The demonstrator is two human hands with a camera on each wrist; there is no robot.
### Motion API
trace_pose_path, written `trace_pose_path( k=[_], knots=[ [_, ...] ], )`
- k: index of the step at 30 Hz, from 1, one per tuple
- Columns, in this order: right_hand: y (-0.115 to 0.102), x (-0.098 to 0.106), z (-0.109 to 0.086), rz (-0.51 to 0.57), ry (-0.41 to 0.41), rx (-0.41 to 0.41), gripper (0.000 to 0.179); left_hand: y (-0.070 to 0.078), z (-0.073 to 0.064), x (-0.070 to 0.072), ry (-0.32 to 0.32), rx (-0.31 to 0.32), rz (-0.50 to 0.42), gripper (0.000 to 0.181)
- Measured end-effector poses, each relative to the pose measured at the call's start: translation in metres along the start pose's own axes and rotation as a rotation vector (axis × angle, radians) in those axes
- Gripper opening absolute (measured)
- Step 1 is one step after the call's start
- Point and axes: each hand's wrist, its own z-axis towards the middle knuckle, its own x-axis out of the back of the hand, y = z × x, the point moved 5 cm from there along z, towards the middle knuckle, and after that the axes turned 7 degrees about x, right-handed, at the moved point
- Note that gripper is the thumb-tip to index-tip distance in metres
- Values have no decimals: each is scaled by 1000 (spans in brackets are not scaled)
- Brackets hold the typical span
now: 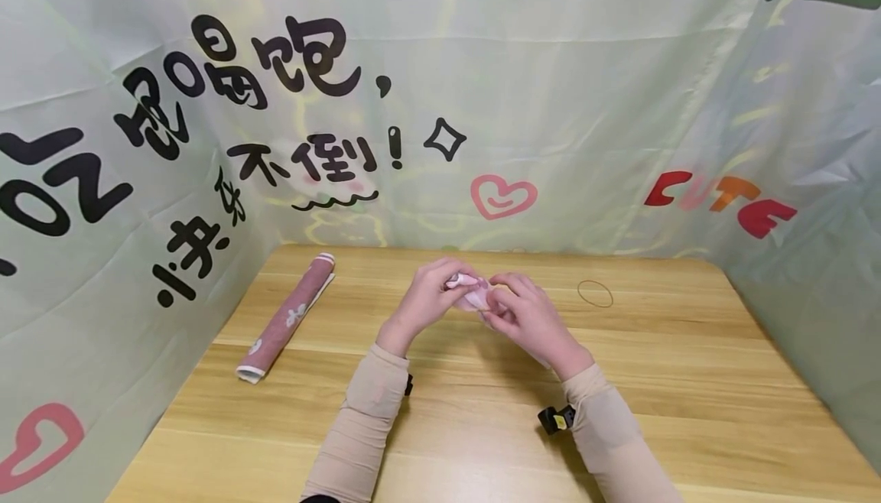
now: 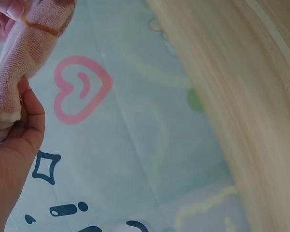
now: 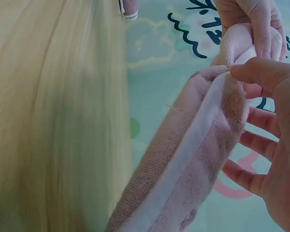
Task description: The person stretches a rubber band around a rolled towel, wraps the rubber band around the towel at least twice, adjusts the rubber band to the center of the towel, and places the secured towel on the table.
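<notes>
A rolled pale pink towel [image 3: 183, 150] with a white edge is held up over the table between both hands. My left hand [image 1: 428, 296] grips one end, which bends over beside its fingers in the right wrist view. Around the roll, a little way from that end, runs a thin tan rubber band [image 2: 41, 27]. My right hand [image 1: 533, 327] pinches the towel at this narrowed spot between thumb and fingers, its other fingers spread along the roll. In the head view the hands hide most of the towel.
A darker pink rolled towel [image 1: 285, 323] with white patterns lies on the left of the wooden table [image 1: 468, 442]. Another rubber band [image 1: 580, 287] lies right of the hands. Printed cloth walls [image 1: 551, 105] stand around the table's back and sides.
</notes>
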Motion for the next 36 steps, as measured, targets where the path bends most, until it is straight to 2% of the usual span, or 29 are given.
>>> trace_pose_path(
  k=[6,12,18,22,25,29,32,36],
  knots=[
    [3,1,-2,-6,-55,-38,26,-1,1,1,-4,19,-7,11],
    [6,0,-1,51,-82,-90,22,-3,0,7,36,61,-10,12],
    [8,-4,-4,165,-68,-166,57,-5,1,9,69,107,-51,12],
    [6,-8,-3,114,-58,-155,67,-8,2,7,65,157,-63,14],
    [6,-11,-3,33,-54,-143,66,-10,2,6,67,200,-74,16],
    [8,-13,-3,-16,-64,-176,59,-11,2,7,78,237,-76,19],
    [11,-13,-3,-5,-62,-214,52,-11,2,8,71,238,-51,23],
    [13,-9,-4,16,-44,-238,47,-8,1,8,48,208,35,37]
  ],
)
